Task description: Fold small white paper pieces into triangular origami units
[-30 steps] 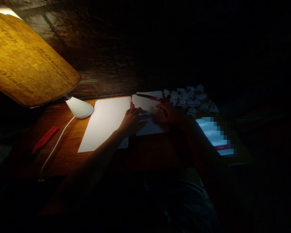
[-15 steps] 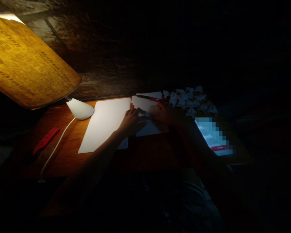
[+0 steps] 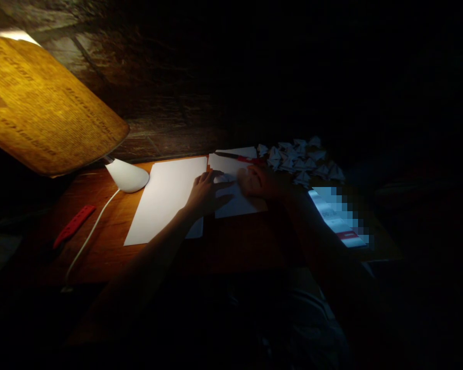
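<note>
White sheets (image 3: 245,204): on the table in front of the person, under both hands; a small pale shape near the left fingertips may be folded paper, but it is too dim to be sure.
Left hand (image 3: 202,189): palm down with fingers reaching over the sheets' near-left side, probably to steady the work; whether it pinches anything I cannot tell.
Right hand (image 3: 256,181): fingers curled and blurred over the sheets' right side, seemingly to press or crease; its grip cannot be made out.
Red-handled tool (image 3: 239,158): lies across the sheets' far end, apparently parked there within reach.
Larger paper stack (image 3: 170,192): just left of the sheets, its right edge beside the left hand, likely kept as supply.
Folded paper pieces (image 3: 293,158): clustered beyond the right hand, perhaps set aside to leave working room.
Lit screen (image 3: 334,216): right of the right forearm, angled where it can be glanced at.
Lamp (image 3: 57,110): at far left, its shade tilted, throwing light on the paper.
Since a second ago: the right hand has come leftward, nearer the left one; stack, tool and folded pieces lie as they did.
</note>
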Demonstrator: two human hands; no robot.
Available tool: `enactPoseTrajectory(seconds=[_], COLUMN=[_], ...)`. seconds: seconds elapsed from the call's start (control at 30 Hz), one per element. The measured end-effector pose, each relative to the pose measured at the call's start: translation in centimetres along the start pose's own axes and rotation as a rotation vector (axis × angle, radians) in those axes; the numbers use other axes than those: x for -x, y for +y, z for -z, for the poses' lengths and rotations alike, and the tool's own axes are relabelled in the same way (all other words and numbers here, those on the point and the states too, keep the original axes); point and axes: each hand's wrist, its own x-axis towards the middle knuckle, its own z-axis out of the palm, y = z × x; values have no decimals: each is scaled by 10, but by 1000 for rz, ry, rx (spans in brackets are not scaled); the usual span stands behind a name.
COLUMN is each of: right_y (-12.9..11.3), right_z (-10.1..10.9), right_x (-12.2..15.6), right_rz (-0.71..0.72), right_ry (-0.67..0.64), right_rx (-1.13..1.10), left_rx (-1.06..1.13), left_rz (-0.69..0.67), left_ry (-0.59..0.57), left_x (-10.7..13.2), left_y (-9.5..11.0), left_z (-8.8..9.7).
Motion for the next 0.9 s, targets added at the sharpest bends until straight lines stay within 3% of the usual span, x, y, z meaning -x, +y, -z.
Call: enactPoseTrajectory(seconds=[0.23, 0.67, 0.77, 0.9], right_y=[-4, -5, -3, 1], right_z=[10, 11, 10, 8], right_x=[5, 6, 6, 7], right_rz=[-16, -31, -11, 46], right_ry=[-92, -95, -77, -38], right_rx=[-61, -37, -24, -11], left_rx=[-2, -4, 49, 163], left_rz=[7, 39, -50, -300], left_ry=[1, 24, 34, -58], left_x=[0, -1, -2, -7], left_y=[-3, -9, -3, 8], left_z=[-1, -4, -3, -6])
